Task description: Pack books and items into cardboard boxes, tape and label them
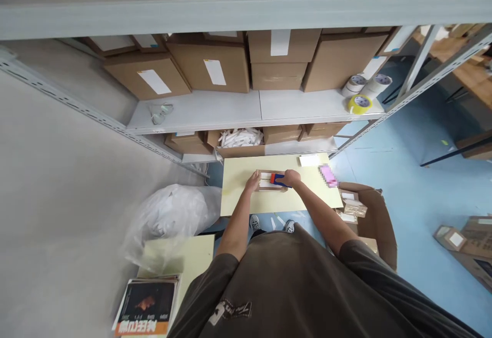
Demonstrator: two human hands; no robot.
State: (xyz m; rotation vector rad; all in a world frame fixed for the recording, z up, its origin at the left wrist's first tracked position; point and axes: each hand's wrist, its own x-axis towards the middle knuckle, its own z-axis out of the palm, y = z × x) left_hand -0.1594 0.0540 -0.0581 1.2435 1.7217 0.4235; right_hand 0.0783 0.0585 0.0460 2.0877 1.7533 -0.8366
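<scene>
A small brown cardboard box (269, 187) lies on a pale yellow table (246, 202) below me. My left hand (253, 180) rests on the box's left end, fingers curled against it. My right hand (291, 177) is closed round a red and blue tool (277, 178), which lies on top of the box over a white label. Both forearms reach down from my dark shirt.
A pink object (328, 175) and a white slip (309, 160) lie on the table's right side. An open carton (378, 225) of small boxes stands to the right. Grey shelving (253, 110) holds brown boxes and tape rolls (360, 103). A white plastic bag (169, 220) sits left.
</scene>
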